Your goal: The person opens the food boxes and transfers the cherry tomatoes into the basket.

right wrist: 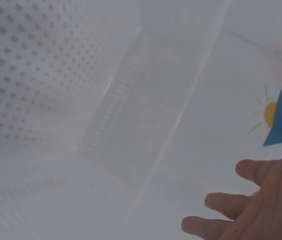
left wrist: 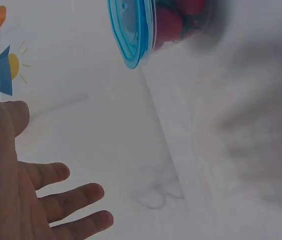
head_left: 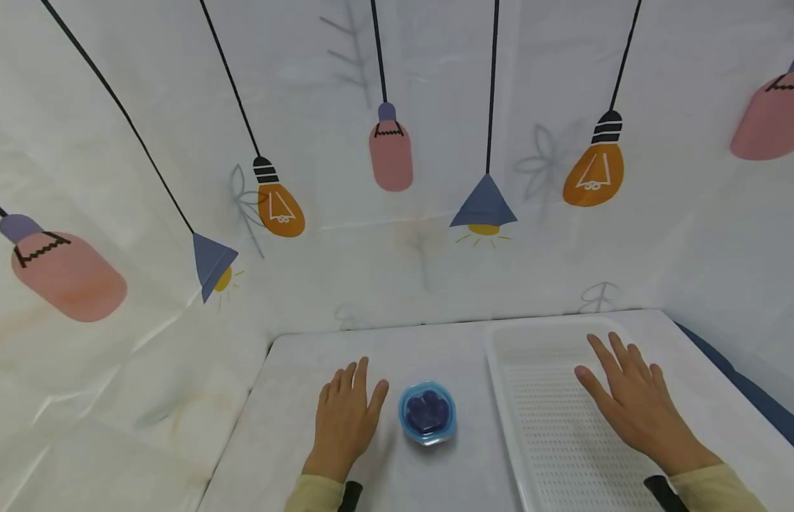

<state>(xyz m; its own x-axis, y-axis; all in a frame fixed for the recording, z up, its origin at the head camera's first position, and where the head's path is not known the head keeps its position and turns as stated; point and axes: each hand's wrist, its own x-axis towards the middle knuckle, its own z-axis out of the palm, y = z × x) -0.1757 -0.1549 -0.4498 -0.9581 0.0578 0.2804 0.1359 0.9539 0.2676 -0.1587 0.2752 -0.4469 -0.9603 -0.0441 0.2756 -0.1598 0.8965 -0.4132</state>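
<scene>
In the head view, we see 2 hands with fingers extended. The left hand [head_left: 347, 421], at lower centre-left, lies with its thumb out to the side and its fingers only slightly parted; it holds nothing. Just beside it, at lower centre, the container [head_left: 427, 412] stands on the white table [head_left: 464, 473], its blue lid [head_left: 406, 419] showing dark shapes through the middle. The right hand [head_left: 640, 404], at lower right, is spread wide and holds nothing; we see it over the white perforated basket [head_left: 501, 398]. Each arm wears a pale yellow sleeve [head_left: 717, 487]. Across the upper part of the frame hangs a white sheet [head_left: 551, 270] printed with lamps [head_left: 592, 174].

In the left wrist view, we find the left hand at lower left, fingers spread and apart from the container, which sits at the top centre. Through its clear side we make out red tomatoes [left wrist: 169, 25] with green stems, and the blue lid faces left.

In the right wrist view, we see the right hand at lower right, fingers wide apart. The basket's holed wall fills the upper left, and a printed blue lampshade [right wrist: 279, 125] shows near the right edge.
</scene>
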